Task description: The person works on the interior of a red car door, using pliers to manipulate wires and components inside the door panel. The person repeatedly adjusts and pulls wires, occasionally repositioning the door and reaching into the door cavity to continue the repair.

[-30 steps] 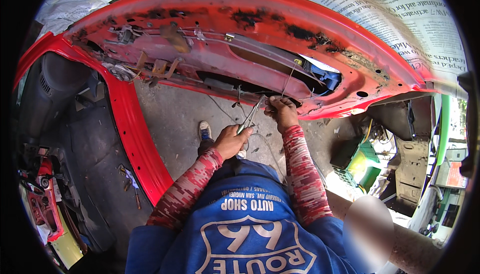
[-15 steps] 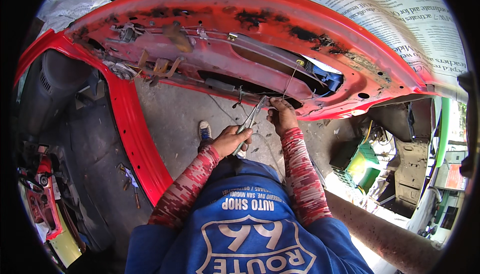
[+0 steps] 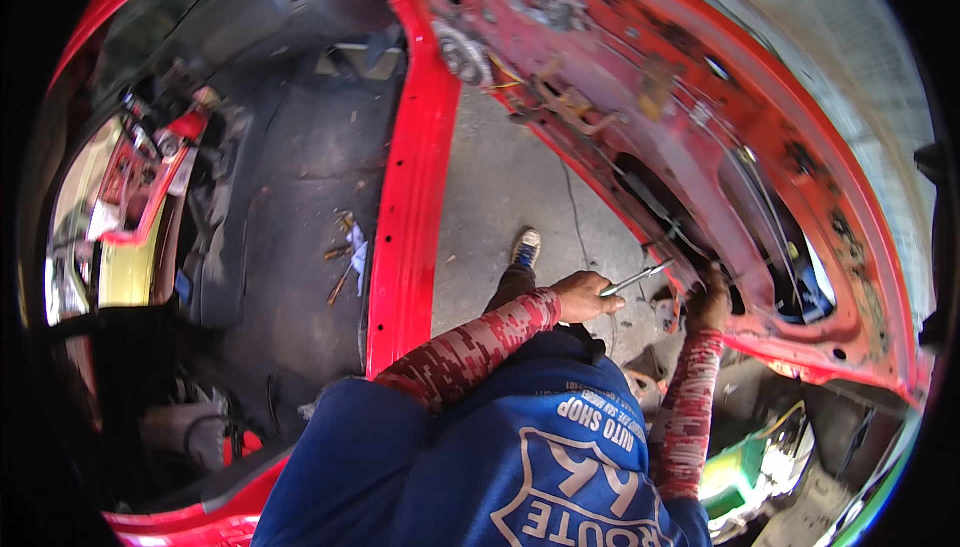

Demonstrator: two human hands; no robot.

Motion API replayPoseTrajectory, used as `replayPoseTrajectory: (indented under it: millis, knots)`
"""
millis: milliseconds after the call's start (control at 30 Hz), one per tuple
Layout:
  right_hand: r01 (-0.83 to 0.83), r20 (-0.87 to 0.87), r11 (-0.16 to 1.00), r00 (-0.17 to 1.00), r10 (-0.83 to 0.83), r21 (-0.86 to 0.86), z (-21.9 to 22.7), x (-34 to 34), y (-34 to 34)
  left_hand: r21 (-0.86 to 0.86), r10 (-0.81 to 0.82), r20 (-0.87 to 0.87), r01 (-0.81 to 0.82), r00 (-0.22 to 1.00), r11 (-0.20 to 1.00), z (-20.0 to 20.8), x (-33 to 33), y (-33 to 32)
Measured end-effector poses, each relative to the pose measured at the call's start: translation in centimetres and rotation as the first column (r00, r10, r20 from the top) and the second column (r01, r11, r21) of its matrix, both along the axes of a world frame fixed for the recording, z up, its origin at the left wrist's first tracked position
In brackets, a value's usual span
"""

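Note:
My left hand (image 3: pixel 585 297) is closed around the handles of a pair of silver pliers (image 3: pixel 642 275), whose jaws point right toward the lower edge of the red car door (image 3: pixel 850 172). My right hand (image 3: pixel 709 299) is at that edge, beside an opening in the door's bare inner panel. Its fingers are bent together; what they pinch is too blurred and partly hidden to make out. Thin metal rods (image 3: pixel 768 187) run along the panel. Rust-coloured brackets (image 3: pixel 570 107) stick out nearer the hinge side.
On the left, a red door sill (image 3: pixel 412 237) borders the dark car floor (image 3: pixel 290 217), where several small tools (image 3: pixel 345 265) lie with a bluish cloth. A green crate (image 3: pixel 735 477) stands at the lower right. Newspaper (image 3: pixel 850 47) covers the area beyond the door.
The view has turned left, showing more of the car interior. My left hand has drawn the pliers back from the rod near my right fingers. My right hand stays at the door edge.

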State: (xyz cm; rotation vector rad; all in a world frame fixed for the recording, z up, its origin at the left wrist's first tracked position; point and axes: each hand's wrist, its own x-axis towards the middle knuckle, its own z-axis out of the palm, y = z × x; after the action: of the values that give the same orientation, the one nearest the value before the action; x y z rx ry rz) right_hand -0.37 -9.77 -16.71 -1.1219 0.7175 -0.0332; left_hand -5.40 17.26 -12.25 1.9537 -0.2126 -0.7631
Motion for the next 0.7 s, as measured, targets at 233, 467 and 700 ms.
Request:
replayPoseTrajectory:
  millis: [233, 467, 700]
  knots:
    - [0.054, -0.01, 0.997, 0.999, -0.054, 0.06, -0.5, 0.5, 0.9, -0.014, 0.433, -0.036, -0.433, 0.901, 0.901, 0.1, -4.3, 8.9]
    - [-0.045, 0.065, 0.998, 0.997, 0.043, 0.033, -0.8, 0.6, 1.5, -0.25, 0.985, -0.147, -0.967, 0.086, 0.047, -7.9, -7.8, 20.9]
    - [0.095, -0.099, 0.995, 0.991, -0.092, 0.029, -0.6, -1.7, 5.2, 0.16, 0.926, -0.138, -0.931, -0.352, -0.33, -16.1, -13.0, 38.5]
